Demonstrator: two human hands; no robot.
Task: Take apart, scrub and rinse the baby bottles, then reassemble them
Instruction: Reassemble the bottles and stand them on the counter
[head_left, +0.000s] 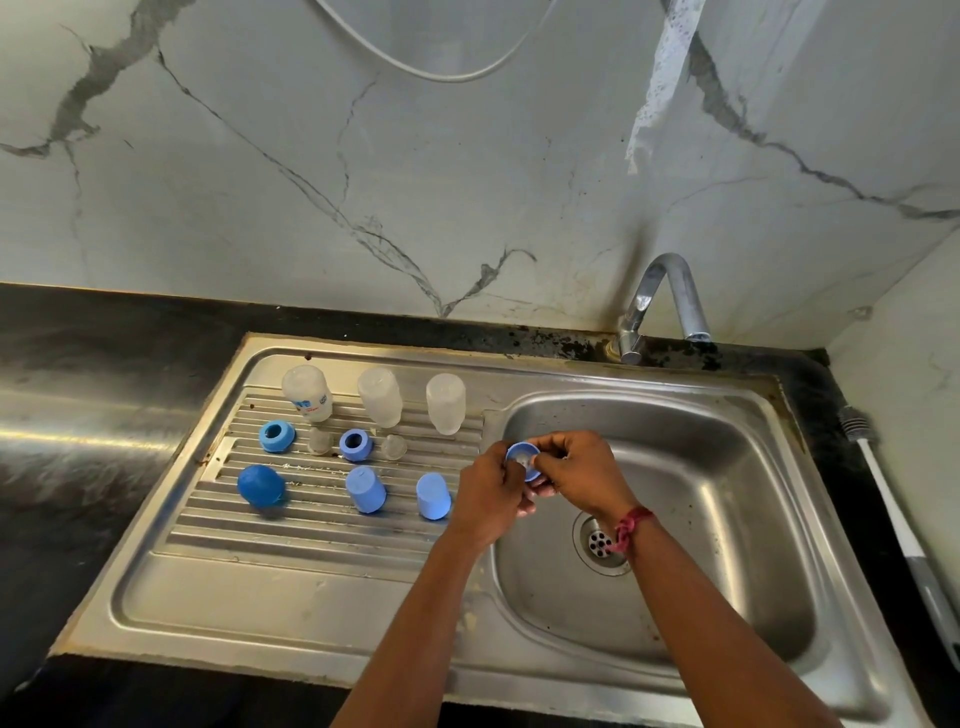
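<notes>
Both grips hold one blue ring over the sink. The left grip clasps its rim and the right grip pinches the other side, by the soft clear teat in its middle. If wet fingers slip, the ring may drop into the sink right under the grips, or the teat may sit crooked and leak later. The bottle far left of the grips has blue and red writing, too small to read.

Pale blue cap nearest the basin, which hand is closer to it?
Left. The left hand is right beside the cap; the right hand is farther off, over the basin. Both grip a blue ring.
</notes>
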